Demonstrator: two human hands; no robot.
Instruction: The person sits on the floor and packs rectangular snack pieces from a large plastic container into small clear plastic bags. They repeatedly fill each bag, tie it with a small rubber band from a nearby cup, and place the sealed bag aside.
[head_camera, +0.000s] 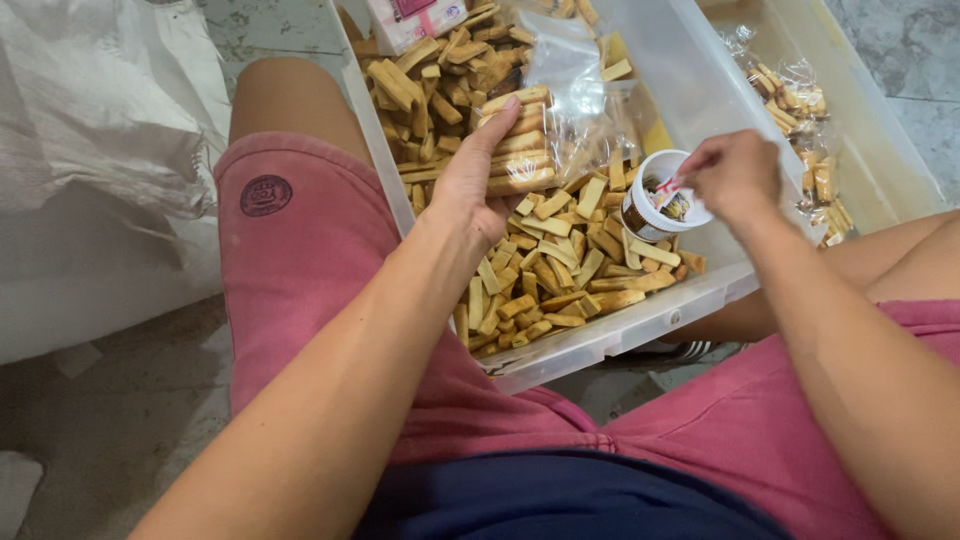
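Left hand (478, 178) was palm-up over the bin (640, 325), fingers curled round a stack (519, 142) of biscuit sticks, thumb along its near side. Stack sat side by side in the palm, approx level, just above the loose sticks (545, 275) filling the bin's near half.

Right hand (733, 175) was closed in a pinch over the cup (660, 195), a small white tub standing tilted among the loose sticks at the bin's right side. Fingertips held sth small at the cup's mouth; couldn't tell what, too small + partly covered by the knuckles. Cup contents also unclear.

Clear bag (580, 95) lay just beyond the stack, touching or nearly so; some sticks visible thru the plastic. Pink-and-white pack (410, 18) at the bin's far-left corner, cut off by top edge. 2nd tub (880, 150) to the right held sealed packets (805, 130); its far end was out of frame.

Bin rested between the person's legs, near rim close to the shorts, left wall against the left thigh. Room betw the 2 hands was open over the loose sticks. White sack (95, 130) on the floor well left, apart from the bin.
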